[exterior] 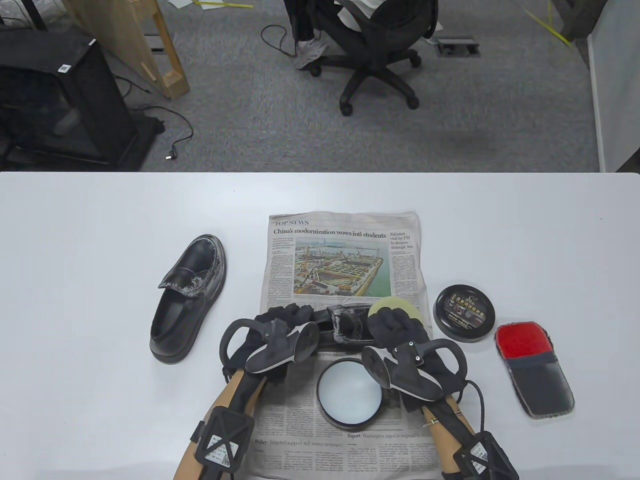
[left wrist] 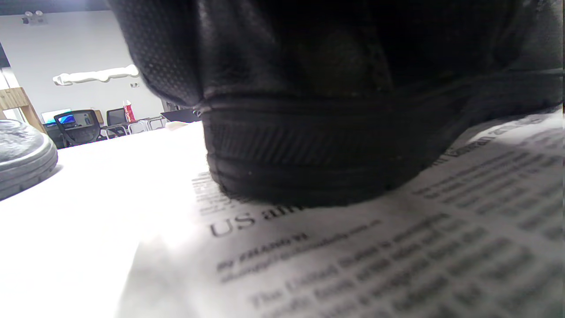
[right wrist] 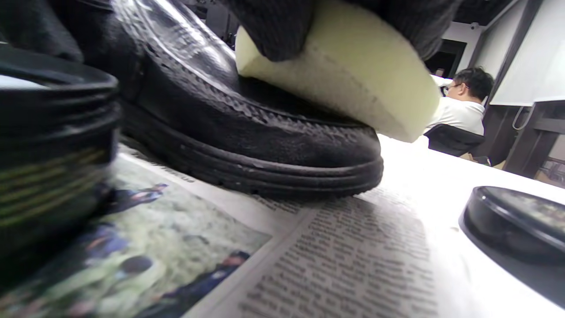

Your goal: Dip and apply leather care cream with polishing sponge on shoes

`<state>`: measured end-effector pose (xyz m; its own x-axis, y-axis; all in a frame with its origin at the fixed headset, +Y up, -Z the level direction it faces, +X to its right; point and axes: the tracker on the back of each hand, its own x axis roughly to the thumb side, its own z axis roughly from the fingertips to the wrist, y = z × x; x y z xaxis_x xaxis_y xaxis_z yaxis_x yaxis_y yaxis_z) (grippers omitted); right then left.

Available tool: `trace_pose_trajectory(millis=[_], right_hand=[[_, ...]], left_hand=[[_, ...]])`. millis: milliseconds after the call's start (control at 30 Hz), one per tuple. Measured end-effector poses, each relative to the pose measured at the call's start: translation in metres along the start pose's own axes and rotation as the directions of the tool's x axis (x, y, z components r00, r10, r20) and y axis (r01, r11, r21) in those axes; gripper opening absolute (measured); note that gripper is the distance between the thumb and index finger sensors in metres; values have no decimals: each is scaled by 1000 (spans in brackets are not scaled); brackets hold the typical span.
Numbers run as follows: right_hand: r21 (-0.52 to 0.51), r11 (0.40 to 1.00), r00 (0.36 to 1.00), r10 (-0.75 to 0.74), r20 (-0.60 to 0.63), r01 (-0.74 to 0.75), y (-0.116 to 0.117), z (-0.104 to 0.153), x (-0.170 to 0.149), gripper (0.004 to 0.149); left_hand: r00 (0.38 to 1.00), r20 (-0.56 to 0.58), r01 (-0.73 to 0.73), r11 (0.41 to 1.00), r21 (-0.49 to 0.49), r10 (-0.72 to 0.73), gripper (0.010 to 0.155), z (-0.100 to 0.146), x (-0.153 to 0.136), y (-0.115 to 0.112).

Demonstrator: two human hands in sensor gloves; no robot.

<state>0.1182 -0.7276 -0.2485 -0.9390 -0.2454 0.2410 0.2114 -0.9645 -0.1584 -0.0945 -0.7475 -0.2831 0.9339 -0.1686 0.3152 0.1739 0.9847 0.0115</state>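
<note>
A black leather shoe (exterior: pixel 345 325) lies across the newspaper (exterior: pixel 345 260), mostly hidden by both hands. My left hand (exterior: pixel 285 320) holds its heel end; the heel (left wrist: pixel 318 150) fills the left wrist view. My right hand (exterior: pixel 395 325) grips a pale yellow polishing sponge (exterior: pixel 395 305) and presses it on the shoe's toe (right wrist: pixel 282 132); the sponge (right wrist: pixel 353 84) shows under my fingers (right wrist: pixel 273 31). The open cream tin (exterior: pixel 349 395) with pale cream sits on the newspaper in front of the shoe. A second black shoe (exterior: pixel 192 295) smeared with white cream stands to the left.
The tin's black lid (exterior: pixel 465 312) lies right of the newspaper and also shows in the right wrist view (right wrist: pixel 516 221). A red and grey polishing mitt (exterior: pixel 532 370) lies at the far right. The white table (exterior: pixel 100 225) ends at the far edge, with an office chair (exterior: pixel 375 45) beyond.
</note>
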Motion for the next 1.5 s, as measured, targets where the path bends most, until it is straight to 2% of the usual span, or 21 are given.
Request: trace_pose_trajectory(millis=[167,333,567,667,733,900,933,1100,1200,1333,1367,1500], right_hand=[[44,998,994,42,-101,-38,12,-12,-10,48],[134,989,990,78,-117,-63,10,-9,-19,49],[190,981,998,35,-55,-24,-10,18,-36,49],[137,990,995,-23,-94,36,-21,39,-49,49],[147,989,992,8,-127,11,-23,48,-57,50],[271,957,962,164,-218,-102,2,54,-69,50],[359,926,958,202,-204,-118,9,54,-70,50],[458,888,977,138,-164,-48,22,55,-66,53],[456,890,977,113,-182,-17,23,53,-68,55],[422,906,978,48,-204,43,21,58,-74,56],[407,912,978,33,-204,54,19,59,-75,56],[308,949,981,2,-196,60,8,62,-74,59]], left_hand=[[1000,-5,13,1000,1,-13,81,0,1,0],[1000,-14,26,1000,-4,-26,81,1,1,1],[1000,-16,26,1000,-5,-26,82,1,1,1],[1000,-16,23,1000,-1,-23,83,1,1,0],[1000,-15,19,1000,-2,-19,83,1,0,0],[1000,-6,12,1000,0,-12,84,2,0,0],[1000,-3,6,1000,-2,-6,84,2,-1,0],[999,22,-32,999,-10,32,85,3,-3,0],[990,100,-104,995,-3,103,82,8,-9,3],[961,150,-235,972,11,231,61,14,-18,9],[969,138,-204,979,-15,204,57,14,-20,10],[996,60,-64,991,-117,71,62,11,-22,12]])
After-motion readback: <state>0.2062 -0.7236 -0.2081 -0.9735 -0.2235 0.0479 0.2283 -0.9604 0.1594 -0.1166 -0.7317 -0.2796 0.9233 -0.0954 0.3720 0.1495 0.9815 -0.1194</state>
